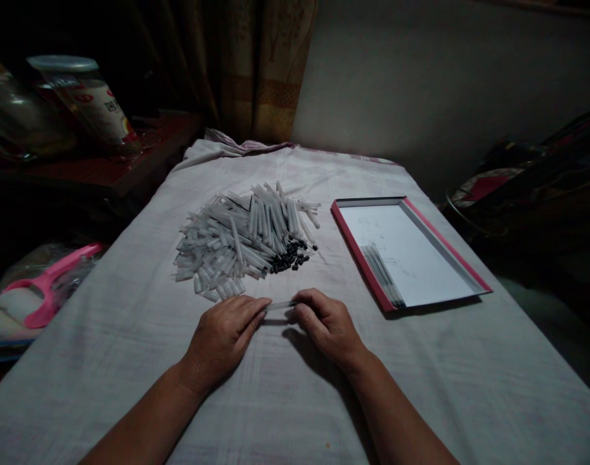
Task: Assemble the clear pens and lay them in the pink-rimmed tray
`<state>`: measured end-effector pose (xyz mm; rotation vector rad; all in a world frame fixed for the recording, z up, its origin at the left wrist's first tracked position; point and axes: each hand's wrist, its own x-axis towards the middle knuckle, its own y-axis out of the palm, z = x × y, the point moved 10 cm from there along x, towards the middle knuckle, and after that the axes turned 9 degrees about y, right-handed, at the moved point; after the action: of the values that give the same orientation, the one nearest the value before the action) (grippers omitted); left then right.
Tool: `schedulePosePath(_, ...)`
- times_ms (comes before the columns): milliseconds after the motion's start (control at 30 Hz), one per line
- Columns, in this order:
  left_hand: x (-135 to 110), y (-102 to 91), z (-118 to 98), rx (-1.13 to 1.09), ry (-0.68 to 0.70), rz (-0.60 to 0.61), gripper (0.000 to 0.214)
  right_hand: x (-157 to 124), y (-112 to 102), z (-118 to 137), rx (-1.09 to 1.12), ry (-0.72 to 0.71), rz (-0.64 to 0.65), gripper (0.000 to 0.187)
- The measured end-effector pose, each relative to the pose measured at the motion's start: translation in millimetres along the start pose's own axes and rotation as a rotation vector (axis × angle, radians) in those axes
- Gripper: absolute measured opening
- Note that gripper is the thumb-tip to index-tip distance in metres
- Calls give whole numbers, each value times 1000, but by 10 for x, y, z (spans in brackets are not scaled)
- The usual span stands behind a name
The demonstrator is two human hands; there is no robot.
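Observation:
A slim clear plastic tube (281, 305) lies level between my two hands, just above the cloth. My left hand (225, 332) pinches one end of it, and my right hand (327, 323) pinches the other, where something dark shows at the fingertips. Beyond my left hand is a heap of similar clear tubes (221, 236). Small black caps (292, 256) lie in a cluster at the heap's near right edge. To the right sits a shallow box lid (364, 270) with red sides and a white inside. Several tubes with dark ends (382, 274) lie along its left wall.
A pale checked cloth (275, 400) covers the table. Jars (88, 103) stand on a dark red surface at the back left. Pink-handled scissors (47, 290) lie among plastic bags at the left edge. A curtain (260, 71) and a wall rise behind.

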<state>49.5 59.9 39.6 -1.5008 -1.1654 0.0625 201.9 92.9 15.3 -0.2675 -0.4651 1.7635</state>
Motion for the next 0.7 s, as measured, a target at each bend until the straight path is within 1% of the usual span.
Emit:
schedulePosePath(100,7,-5,-5,4,2,1,21,-6,-10,37,-10,-35,-8,16)
schedulePosePath(133,10,-5,-8,3,3,3,22,-8,-16,47,-23,-44,-16,13)
schedulePosePath(267,16,-2,-8,-2,-10,10,22,0,3,1,-18,4,4,12)
schedulePosePath(367,16,-2,-6,0,-14,11,22,-6,-1,23,-30,-26,-3,17)
schedulePosePath(467,13,3,-7,6,-10,15,21,-10,-10,38,-57,-46,-16,12)
schedulePosePath(567,9,9,-11,10,-3,17,21,-6,5,17,-35,-23,7,14)
schedulePosePath(633,7,7,-10,12,-4,11,21,-12,-6,39,-40,-45,-4,17)
schedulePosePath(700,9,5,-16,15,1,6,20,-18,-17,66,-66,-72,-20,13)
